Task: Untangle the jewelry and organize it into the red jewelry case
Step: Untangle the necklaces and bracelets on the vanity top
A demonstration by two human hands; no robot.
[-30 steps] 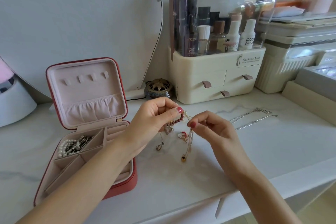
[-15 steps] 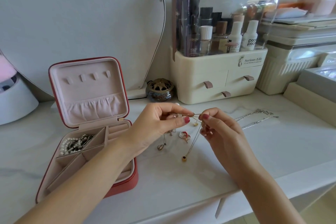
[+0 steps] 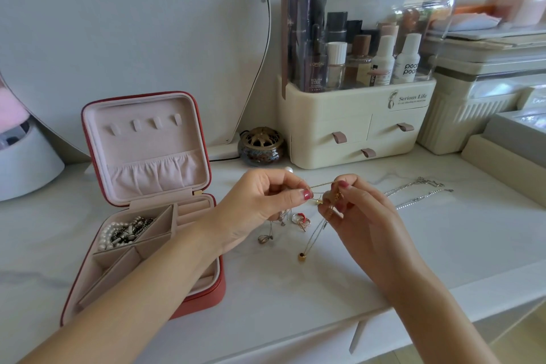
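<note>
The red jewelry case (image 3: 204, 301) lies open at the left, its pink lid upright; a pearl and dark bead strand (image 3: 124, 232) fills its back left compartment. Above the white tabletop, my left hand (image 3: 260, 204) and my right hand (image 3: 357, 216) each pinch a thin gold chain (image 3: 320, 185) stretched taut between them. A gold chain with a small barrel pendant (image 3: 302, 257) hangs from my right hand down to the table. Loose rings with a red piece (image 3: 301, 220) and a small drop pendant (image 3: 263, 239) lie under my hands. A silver chain (image 3: 413, 195) lies to the right.
A cream cosmetics organizer (image 3: 354, 124) with a clear dome stands behind my hands. A small brass-lidded pot (image 3: 261, 146) sits beside it, a pearl (image 3: 288, 170) in front. A round mirror (image 3: 133, 23) leans behind the case. Ribbed cream boxes (image 3: 478, 106) stand at the right.
My hands have drawn a little apart and the gold chain between them is now pulled straight. The dark red bead piece seen earlier at my left fingertips is out of sight.
</note>
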